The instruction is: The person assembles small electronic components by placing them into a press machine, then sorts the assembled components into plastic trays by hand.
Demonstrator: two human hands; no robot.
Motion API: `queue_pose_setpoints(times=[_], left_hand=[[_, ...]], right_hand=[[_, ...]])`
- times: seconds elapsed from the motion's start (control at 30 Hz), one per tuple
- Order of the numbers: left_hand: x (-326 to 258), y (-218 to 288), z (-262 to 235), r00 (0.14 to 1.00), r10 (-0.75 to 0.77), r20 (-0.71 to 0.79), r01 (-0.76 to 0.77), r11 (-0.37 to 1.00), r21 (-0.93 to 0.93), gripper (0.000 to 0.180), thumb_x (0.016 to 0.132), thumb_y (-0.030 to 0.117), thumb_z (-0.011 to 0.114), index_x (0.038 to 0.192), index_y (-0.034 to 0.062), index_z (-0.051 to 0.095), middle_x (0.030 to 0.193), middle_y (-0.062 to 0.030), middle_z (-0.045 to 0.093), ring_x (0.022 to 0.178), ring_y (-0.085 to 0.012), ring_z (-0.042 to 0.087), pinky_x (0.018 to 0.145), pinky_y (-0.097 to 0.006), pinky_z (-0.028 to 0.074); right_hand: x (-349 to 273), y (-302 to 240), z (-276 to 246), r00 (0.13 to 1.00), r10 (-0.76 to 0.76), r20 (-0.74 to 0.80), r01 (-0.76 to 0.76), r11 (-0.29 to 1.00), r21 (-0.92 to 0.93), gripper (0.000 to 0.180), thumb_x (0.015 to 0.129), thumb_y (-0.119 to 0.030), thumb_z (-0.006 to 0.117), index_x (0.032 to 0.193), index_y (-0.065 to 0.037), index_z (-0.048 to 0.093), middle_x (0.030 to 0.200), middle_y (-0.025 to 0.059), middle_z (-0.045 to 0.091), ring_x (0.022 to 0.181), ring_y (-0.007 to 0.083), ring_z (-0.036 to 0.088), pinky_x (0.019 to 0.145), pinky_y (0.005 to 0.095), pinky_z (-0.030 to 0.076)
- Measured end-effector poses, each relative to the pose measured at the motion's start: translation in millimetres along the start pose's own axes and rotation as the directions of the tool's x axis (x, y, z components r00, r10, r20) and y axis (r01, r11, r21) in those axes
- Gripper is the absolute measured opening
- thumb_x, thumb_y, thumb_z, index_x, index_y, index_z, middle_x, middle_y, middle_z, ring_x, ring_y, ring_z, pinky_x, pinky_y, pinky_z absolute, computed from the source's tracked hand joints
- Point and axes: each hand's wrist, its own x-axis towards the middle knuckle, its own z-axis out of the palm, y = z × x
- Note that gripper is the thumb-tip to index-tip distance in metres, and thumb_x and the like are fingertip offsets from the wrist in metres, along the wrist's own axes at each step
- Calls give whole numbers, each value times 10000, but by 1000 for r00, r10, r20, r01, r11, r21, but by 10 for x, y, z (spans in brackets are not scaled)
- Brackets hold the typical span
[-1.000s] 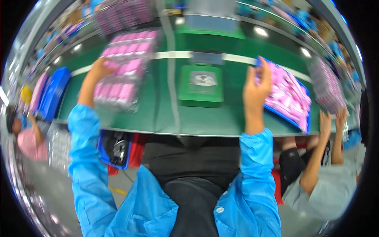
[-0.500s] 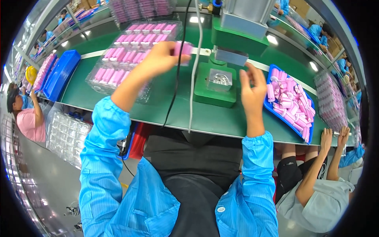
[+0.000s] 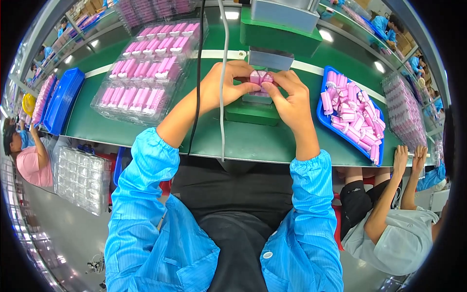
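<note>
Both of my hands meet in front of the bench press, pinching one small pink battery pack (image 3: 261,76) with pale triangular ends. My left hand (image 3: 221,85) grips its left side between thumb and fingers. From the right, my right hand (image 3: 290,100) closes on it with thumb and fingertips. Just behind the pack is the press's upper metal block (image 3: 271,59). The metal fixture (image 3: 257,98) on the green base (image 3: 250,115) lies below, partly hidden by my hands.
Left on the green bench, clear plastic trays (image 3: 138,117) hold rows of pink packs. A blue tray (image 3: 323,115) of loose pink packs sits right. Black (image 3: 198,97) and white cables (image 3: 222,121) hang before my left arm. A co-worker's hands (image 3: 409,156) rest at the right edge.
My left hand has brought the pink pack from the left to the press front. My right hand has moved left and taken hold of it too. The view has shifted slightly.
</note>
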Motion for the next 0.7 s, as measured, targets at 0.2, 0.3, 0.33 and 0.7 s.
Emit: queue_pose_setpoints(times=[0.2, 0.3, 0.33, 0.7], left_hand=[[-33, 36, 96, 998, -22, -66, 35, 977, 208, 210, 829, 158, 784, 970, 3, 767, 912, -88, 691, 794, -231, 642, 691, -341, 496], [-35, -4, 93, 996, -36, -82, 50, 983, 179, 235, 825, 176, 792, 974, -5, 765, 897, -109, 685, 763, -256, 643, 680, -356, 500], [-35, -7, 91, 996, -44, -82, 59, 982, 179, 271, 819, 192, 801, 992, -12, 761, 912, -128, 691, 753, -292, 656, 691, -372, 517], [-76, -164, 159, 994, -62, -96, 60, 998, -23, 256, 835, 198, 799, 1027, 30, 779, 1002, -103, 660, 904, -250, 658, 815, -351, 512]], right_hand=[[-45, 9, -38, 998, 59, 27, -58, 998, -21, 210, 823, -65, 753, 1022, 1, 740, 840, 110, 670, 790, 265, 587, 725, 363, 489], [-44, 34, -21, 997, 70, 31, -69, 997, -47, 210, 821, -70, 756, 1020, -3, 741, 833, 106, 658, 784, 261, 584, 722, 362, 486], [-57, 35, -24, 997, 68, 30, -66, 997, -50, 210, 821, -70, 756, 1020, -3, 741, 833, 106, 658, 784, 261, 584, 722, 362, 486], [-142, 87, 29, 987, 154, 44, -156, 987, 44, 175, 821, -60, 753, 978, 14, 734, 811, 81, 583, 775, 224, 558, 705, 339, 468]])
